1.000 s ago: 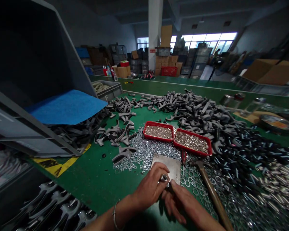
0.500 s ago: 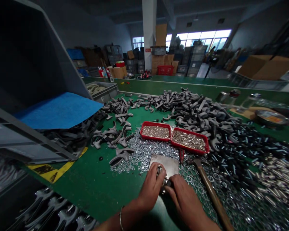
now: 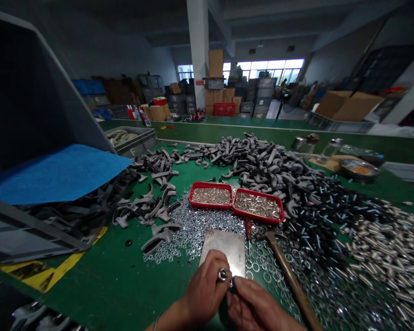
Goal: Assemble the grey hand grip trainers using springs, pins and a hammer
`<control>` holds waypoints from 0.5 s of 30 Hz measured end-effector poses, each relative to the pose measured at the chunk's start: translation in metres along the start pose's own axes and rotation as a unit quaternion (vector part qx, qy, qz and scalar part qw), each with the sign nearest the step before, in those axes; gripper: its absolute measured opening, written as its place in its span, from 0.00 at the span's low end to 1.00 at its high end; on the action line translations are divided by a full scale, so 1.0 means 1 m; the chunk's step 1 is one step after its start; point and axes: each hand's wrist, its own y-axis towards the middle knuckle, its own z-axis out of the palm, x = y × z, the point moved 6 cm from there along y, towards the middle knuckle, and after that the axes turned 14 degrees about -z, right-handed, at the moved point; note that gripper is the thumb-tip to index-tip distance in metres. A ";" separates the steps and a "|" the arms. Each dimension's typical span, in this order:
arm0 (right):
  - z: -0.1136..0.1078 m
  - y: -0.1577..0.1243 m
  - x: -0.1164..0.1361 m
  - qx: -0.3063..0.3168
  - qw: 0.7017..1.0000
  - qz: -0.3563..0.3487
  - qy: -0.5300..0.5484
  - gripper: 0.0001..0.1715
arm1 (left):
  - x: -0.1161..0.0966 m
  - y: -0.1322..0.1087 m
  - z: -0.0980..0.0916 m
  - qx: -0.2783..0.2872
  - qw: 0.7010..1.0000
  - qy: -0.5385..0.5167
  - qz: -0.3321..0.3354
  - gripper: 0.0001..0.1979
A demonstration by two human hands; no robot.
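My left hand (image 3: 207, 287) is closed around a shiny metal cylinder (image 3: 222, 275), whose round hollow end shows above the fingers. Fingertips of my right hand (image 3: 253, 305) pinch a small dark knob (image 3: 232, 285) right beside it; whether the two parts are joined is hidden by the fingers. Both hands are over the near edge of a flat metal plate (image 3: 224, 243) on the green table. Just beyond the plate are two red trays (image 3: 212, 206) of small metal pins. A red-handled screwdriver (image 3: 249, 229) and a wooden-handled hammer (image 3: 290, 273) lie to the right.
Grey handle-shaped parts (image 3: 272, 161) are heaped behind the trays. Black-headed bolts (image 3: 313, 225), metal cylinders (image 3: 382, 248) and loose rings (image 3: 272, 276) spread on the right. Small nuts (image 3: 189, 230) lie left of the plate. A large tilted grey crate (image 3: 48, 239) stands at left.
Both hands have come nearer to me, uncovering more of the plate. The metal cylinder has tipped so its end faces me. The view has shifted right and slightly up.
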 end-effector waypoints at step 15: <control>-0.031 -0.008 0.019 -0.015 0.911 -0.093 -0.401 0.22 | 0.017 0.074 0.022 0.172 0.914 0.365 0.041 0.07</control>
